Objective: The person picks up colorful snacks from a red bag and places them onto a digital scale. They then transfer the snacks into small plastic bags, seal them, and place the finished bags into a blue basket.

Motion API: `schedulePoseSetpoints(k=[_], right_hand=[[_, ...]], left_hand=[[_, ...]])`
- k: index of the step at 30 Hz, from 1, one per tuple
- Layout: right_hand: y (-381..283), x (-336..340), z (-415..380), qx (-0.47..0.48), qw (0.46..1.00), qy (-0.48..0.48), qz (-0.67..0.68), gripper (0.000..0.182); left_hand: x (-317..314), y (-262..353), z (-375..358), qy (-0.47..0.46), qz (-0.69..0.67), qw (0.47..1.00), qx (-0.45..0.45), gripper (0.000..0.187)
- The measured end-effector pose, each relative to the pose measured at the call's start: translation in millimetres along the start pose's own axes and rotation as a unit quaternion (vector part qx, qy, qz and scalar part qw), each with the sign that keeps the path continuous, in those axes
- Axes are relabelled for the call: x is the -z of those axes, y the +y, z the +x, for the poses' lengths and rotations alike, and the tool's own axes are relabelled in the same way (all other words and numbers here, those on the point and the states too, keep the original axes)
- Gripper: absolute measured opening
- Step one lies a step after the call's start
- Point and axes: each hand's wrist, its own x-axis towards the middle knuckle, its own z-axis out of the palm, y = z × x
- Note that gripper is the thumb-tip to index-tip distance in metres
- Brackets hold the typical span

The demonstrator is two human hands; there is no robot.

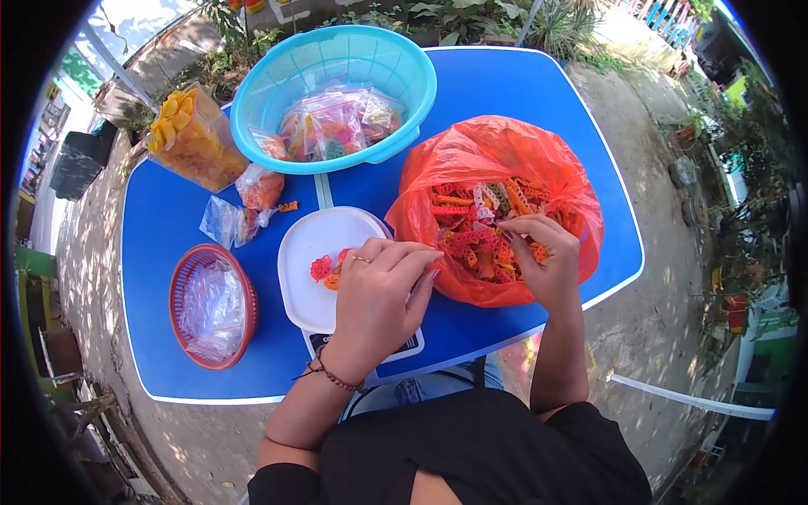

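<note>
My left hand [383, 282] is bent over the right side of the white weighing tray [307, 240] of a kitchen scale, its fingers pressed together and pointing at the bag; anything inside them is hidden. A few pink and orange crinkled snack pieces [321, 268] lie on the tray, partly behind this hand. Over the opening of a red plastic bag [497, 143], my right hand [547, 252] has its thumb and forefinger drawn together. What they pinch, if anything, is too small to make out. Colourful crinkled snack pieces [481, 240] fill the bag.
A turquoise basket [252, 93] at the back holds filled clear packets [341, 122]. To the left stand a container of yellow chips [198, 139], small tied bags [259, 187] and a red basket [253, 311] of clear plastic bags [212, 307]. Everything rests on a blue table [156, 252].
</note>
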Motion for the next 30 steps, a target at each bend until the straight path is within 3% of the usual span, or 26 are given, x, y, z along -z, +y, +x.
schedulePoseSetpoints(k=[4,10,14,19,30], right_hand=[[11,3,-16,-0.036,0.999,-0.033,-0.009,0.017],[3,3,-19,0.013,0.994,-0.088,-0.068,0.012],[-10,-14,-12,0.082,0.993,-0.071,-0.037,0.019],[-44,-44,7,0.167,0.983,-0.080,0.002,0.023],[-133,-132,35,0.286,0.930,-0.218,0.074,0.020]], left_hand=[[-16,7,4,-0.038,0.011,0.999,-0.029,0.020],[-19,9,7,-0.046,0.013,0.998,-0.031,0.018],[-8,5,-3,-0.032,-0.001,0.999,0.000,0.019],[23,-10,-23,0.036,0.003,0.999,0.027,0.020],[108,-43,-104,0.170,0.095,0.968,0.157,0.024]])
